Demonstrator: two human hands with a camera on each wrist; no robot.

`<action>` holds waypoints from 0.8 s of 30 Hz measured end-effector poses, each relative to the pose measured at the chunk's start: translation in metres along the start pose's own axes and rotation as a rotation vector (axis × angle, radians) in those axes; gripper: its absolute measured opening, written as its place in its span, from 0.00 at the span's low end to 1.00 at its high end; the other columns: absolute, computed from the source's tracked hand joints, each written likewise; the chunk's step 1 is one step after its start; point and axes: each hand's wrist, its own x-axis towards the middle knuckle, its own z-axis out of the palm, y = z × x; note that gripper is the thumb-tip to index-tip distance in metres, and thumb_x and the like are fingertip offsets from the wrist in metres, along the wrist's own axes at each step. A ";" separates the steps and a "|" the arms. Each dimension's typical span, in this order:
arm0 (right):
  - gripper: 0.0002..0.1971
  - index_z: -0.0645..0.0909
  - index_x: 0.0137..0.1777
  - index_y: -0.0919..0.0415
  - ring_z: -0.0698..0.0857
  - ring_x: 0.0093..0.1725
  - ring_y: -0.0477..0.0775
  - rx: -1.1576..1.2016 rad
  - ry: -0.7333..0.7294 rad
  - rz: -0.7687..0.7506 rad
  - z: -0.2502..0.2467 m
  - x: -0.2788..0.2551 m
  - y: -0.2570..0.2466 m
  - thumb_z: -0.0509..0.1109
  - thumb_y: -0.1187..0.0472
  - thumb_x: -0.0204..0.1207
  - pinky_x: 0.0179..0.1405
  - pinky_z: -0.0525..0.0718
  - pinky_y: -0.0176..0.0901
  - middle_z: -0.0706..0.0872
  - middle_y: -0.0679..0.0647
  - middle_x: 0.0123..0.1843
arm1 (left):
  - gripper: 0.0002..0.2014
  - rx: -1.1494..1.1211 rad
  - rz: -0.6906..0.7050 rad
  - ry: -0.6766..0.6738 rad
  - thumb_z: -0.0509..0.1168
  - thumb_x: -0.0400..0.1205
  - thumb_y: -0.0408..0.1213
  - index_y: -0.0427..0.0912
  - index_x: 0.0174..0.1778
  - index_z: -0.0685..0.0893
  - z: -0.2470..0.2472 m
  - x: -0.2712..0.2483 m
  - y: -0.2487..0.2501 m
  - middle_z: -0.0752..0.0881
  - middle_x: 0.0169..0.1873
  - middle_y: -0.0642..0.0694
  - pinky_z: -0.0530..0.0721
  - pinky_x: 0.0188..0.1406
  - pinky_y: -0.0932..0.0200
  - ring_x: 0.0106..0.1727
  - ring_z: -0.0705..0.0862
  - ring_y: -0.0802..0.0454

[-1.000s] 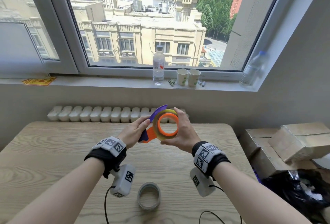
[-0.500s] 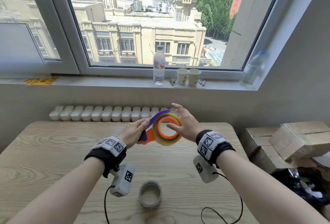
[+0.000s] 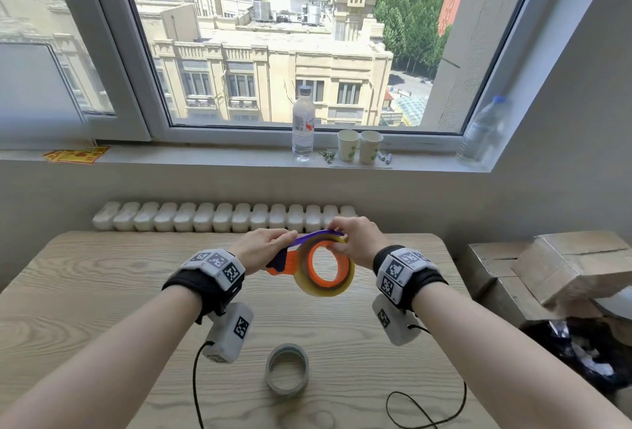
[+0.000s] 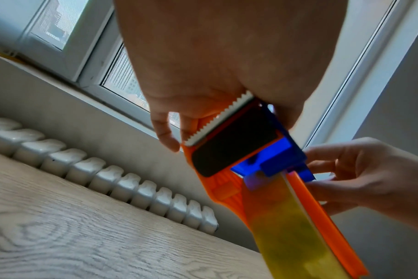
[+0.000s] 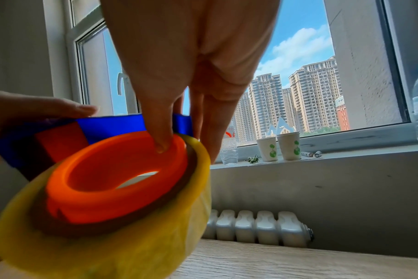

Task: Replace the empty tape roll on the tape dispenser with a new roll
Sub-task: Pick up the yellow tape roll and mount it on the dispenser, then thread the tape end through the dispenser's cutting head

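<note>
Showing serrated blade (image 4: pixel 218 120): left wrist only.

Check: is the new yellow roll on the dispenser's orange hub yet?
On: the yellow roll encircles the orange hub of the dispenser.

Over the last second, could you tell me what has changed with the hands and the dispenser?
The right hand shifted from cupping the new tape roll to pinching at its top. The left hand still grips the dispenser, and the empty roll stayed on the table.
</note>
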 end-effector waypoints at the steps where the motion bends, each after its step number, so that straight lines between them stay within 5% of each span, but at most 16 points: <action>1: 0.12 0.83 0.53 0.56 0.82 0.45 0.54 0.006 0.012 0.011 0.001 0.000 0.002 0.74 0.54 0.72 0.45 0.76 0.41 0.88 0.57 0.50 | 0.21 -0.122 -0.016 0.027 0.50 0.83 0.56 0.51 0.53 0.86 0.000 0.001 -0.001 0.86 0.34 0.47 0.80 0.35 0.59 0.33 0.84 0.50; 5: 0.12 0.85 0.52 0.59 0.85 0.48 0.58 0.091 0.055 0.087 0.001 0.002 0.007 0.74 0.54 0.71 0.45 0.77 0.41 0.89 0.58 0.50 | 0.29 -0.588 -0.179 0.256 0.43 0.84 0.58 0.42 0.44 0.83 -0.007 0.007 -0.007 0.84 0.33 0.40 0.77 0.45 0.52 0.35 0.80 0.44; 8: 0.12 0.85 0.49 0.62 0.85 0.44 0.59 0.218 0.073 0.139 0.005 0.007 0.008 0.74 0.54 0.71 0.47 0.84 0.47 0.88 0.61 0.47 | 0.29 -0.721 -0.249 0.262 0.42 0.83 0.60 0.43 0.42 0.81 -0.010 0.007 -0.009 0.85 0.33 0.39 0.77 0.41 0.54 0.32 0.81 0.47; 12: 0.06 0.82 0.42 0.66 0.88 0.40 0.67 0.465 0.059 0.201 0.010 0.012 0.005 0.73 0.63 0.71 0.43 0.89 0.64 0.85 0.67 0.42 | 0.30 -0.709 -0.271 0.130 0.44 0.84 0.58 0.36 0.42 0.82 -0.006 0.001 -0.003 0.86 0.34 0.39 0.78 0.44 0.53 0.37 0.83 0.46; 14: 0.03 0.80 0.43 0.66 0.86 0.35 0.62 0.635 0.036 0.238 0.011 0.011 0.001 0.72 0.68 0.73 0.39 0.90 0.61 0.83 0.64 0.39 | 0.31 -0.785 -0.264 0.035 0.47 0.83 0.59 0.35 0.41 0.82 -0.003 -0.001 0.001 0.86 0.38 0.38 0.78 0.49 0.52 0.41 0.84 0.46; 17: 0.08 0.79 0.52 0.71 0.87 0.33 0.56 0.770 0.021 0.262 0.015 0.011 -0.005 0.70 0.69 0.76 0.32 0.91 0.52 0.84 0.62 0.42 | 0.31 -0.916 -0.236 -0.075 0.54 0.79 0.61 0.34 0.55 0.84 0.003 -0.002 0.007 0.87 0.49 0.38 0.77 0.60 0.49 0.51 0.84 0.45; 21: 0.12 0.76 0.58 0.75 0.87 0.31 0.52 0.877 -0.039 0.282 0.020 0.009 -0.010 0.67 0.68 0.78 0.26 0.89 0.43 0.84 0.60 0.42 | 0.20 -1.209 -0.181 -0.135 0.68 0.72 0.46 0.37 0.56 0.85 0.007 -0.006 0.015 0.88 0.49 0.39 0.80 0.56 0.48 0.50 0.85 0.44; 24: 0.10 0.75 0.58 0.72 0.86 0.33 0.52 0.885 -0.095 0.261 0.023 0.007 -0.013 0.65 0.68 0.79 0.28 0.89 0.42 0.84 0.59 0.42 | 0.24 -1.252 -0.114 -0.222 0.71 0.67 0.39 0.34 0.59 0.84 0.006 -0.006 0.015 0.88 0.53 0.36 0.79 0.61 0.45 0.52 0.86 0.41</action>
